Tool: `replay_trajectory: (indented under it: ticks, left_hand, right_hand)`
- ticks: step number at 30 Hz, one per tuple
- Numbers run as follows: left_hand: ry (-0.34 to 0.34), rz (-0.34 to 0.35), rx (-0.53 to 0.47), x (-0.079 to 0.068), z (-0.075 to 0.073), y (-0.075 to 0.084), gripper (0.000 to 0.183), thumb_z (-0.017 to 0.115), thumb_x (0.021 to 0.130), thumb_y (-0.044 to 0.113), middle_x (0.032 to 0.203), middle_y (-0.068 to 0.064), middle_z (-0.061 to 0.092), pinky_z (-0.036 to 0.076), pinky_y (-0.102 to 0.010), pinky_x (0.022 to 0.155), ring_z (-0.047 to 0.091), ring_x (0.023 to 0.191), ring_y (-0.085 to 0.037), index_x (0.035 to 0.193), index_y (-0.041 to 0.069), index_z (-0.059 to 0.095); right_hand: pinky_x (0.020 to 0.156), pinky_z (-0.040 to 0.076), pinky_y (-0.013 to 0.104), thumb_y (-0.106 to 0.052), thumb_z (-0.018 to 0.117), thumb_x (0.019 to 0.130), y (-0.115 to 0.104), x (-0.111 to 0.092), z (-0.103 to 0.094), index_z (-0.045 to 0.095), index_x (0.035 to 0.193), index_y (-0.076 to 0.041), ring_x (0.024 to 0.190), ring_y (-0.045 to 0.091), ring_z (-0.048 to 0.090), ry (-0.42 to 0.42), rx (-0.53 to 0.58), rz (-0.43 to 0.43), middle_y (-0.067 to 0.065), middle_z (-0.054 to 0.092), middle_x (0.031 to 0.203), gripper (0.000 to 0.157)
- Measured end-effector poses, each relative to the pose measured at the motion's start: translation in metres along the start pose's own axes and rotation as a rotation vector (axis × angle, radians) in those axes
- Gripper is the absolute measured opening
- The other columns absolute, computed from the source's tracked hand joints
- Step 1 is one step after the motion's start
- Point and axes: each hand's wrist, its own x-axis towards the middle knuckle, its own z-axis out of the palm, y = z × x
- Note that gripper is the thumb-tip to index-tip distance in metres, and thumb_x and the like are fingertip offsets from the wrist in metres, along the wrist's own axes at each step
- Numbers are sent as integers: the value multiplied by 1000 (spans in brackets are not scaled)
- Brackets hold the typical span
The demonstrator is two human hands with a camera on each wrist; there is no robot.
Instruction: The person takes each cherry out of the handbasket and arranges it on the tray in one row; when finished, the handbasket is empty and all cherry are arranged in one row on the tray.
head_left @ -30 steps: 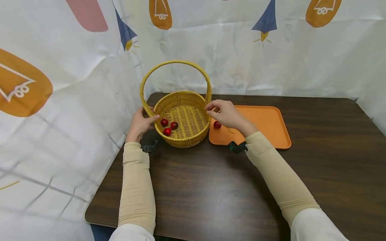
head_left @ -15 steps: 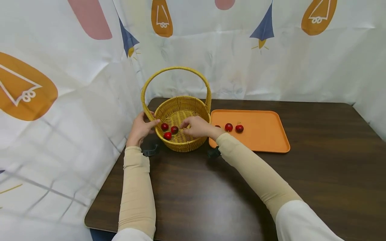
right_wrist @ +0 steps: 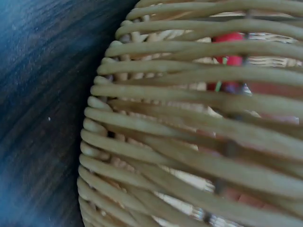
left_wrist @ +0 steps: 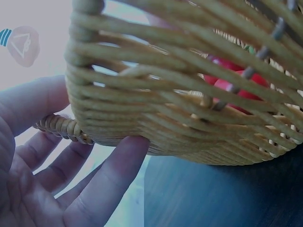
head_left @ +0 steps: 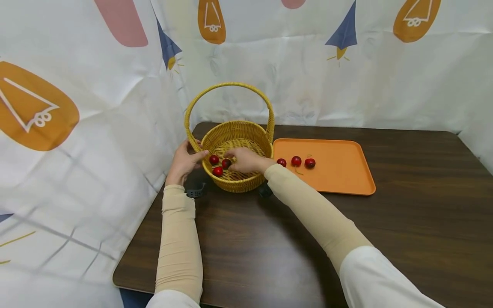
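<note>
My left hand (head_left: 183, 163) grips the left side of a yellow wicker basket (head_left: 237, 185). In the left wrist view, the thumb (left_wrist: 116, 177) presses on the woven wall while the other fingers lie around the base of the handle. Three red cherries sit inside, at the left: an upper cherry (head_left: 214, 159), a lower cherry (head_left: 217, 171) and a darker cherry (head_left: 226, 164). My right hand (head_left: 248, 161) reaches over the right rim into the basket, with thumb and forefinger parted around the darker cherry. In the right wrist view the weave (right_wrist: 156, 90) mostly hides that hand.
An orange tray (head_left: 339, 169) lies right of the basket. On its left part are three cherries, including a middle cherry (head_left: 296, 161) with its stem and a right cherry (head_left: 310, 163). Both stand on a dark wooden table (head_left: 416, 205), with a printed white curtain (head_left: 300, 81) behind.
My right hand has moved left from above the tray's edge into the basket, up to the darker cherry. The tray's cherries have come into fuller view. My left hand keeps its grip.
</note>
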Motion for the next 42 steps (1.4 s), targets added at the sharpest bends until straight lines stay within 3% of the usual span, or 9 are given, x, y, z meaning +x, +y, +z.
replay_trajectory:
  ticks: [8,16,21,26,32,37,40,42]
  left_hand:
    - [-12,0,9,3,5,3,57,71,91,24,134,-16,49,54,-50,85,56,110,-26,138,6,44]
    - [-11,3,5,0,7,2,57,72,91,25,131,-15,49,53,-52,86,56,106,-24,137,6,44]
    - [-1,-1,13,2,5,0,56,72,91,26,128,-13,49,56,-45,81,56,104,-21,136,7,45]
    - [-1,15,-29,2,3,-2,57,72,90,24,122,-11,50,58,-36,73,57,101,-20,136,4,44]
    - [-9,11,-60,1,1,1,57,72,91,22,119,-9,49,58,-34,71,58,97,-17,136,3,42]
    - [-23,-14,-58,-7,2,13,55,69,92,18,125,-16,48,55,-48,84,58,96,-16,136,1,42]
    - [-33,-24,-39,-16,4,25,55,67,93,16,126,-16,48,51,-53,89,57,98,-18,138,-1,40]
    - [-27,-22,-27,-14,4,21,56,67,93,19,125,-14,48,53,-51,88,56,99,-19,139,0,40]
  right_hand:
    - [104,43,35,0,61,89,8,9,5,53,141,-11,127,23,50,-13,-52,-63,6,57,137,53]
    - [88,49,30,5,58,88,11,6,6,69,117,-10,100,18,60,-27,-62,-114,4,68,110,35]
    - [88,49,30,4,62,87,10,2,4,70,115,-12,97,16,60,-71,-60,-88,2,68,106,33]
    - [91,48,33,-8,68,89,8,-6,-3,68,121,-13,103,18,59,-96,-96,-77,3,67,111,32]
    - [93,47,36,-19,69,92,9,-28,-16,65,124,-12,107,21,57,35,-24,-73,3,64,115,33]
    - [86,47,38,-21,68,93,15,-54,-24,63,125,-13,98,22,55,187,42,-57,6,58,115,34]
    - [81,48,36,-20,68,94,22,-70,-29,61,128,-12,91,21,56,258,112,-43,7,55,117,35]
    - [79,49,35,-20,68,94,27,-80,-32,61,128,-11,89,21,57,294,169,-38,6,55,116,37]
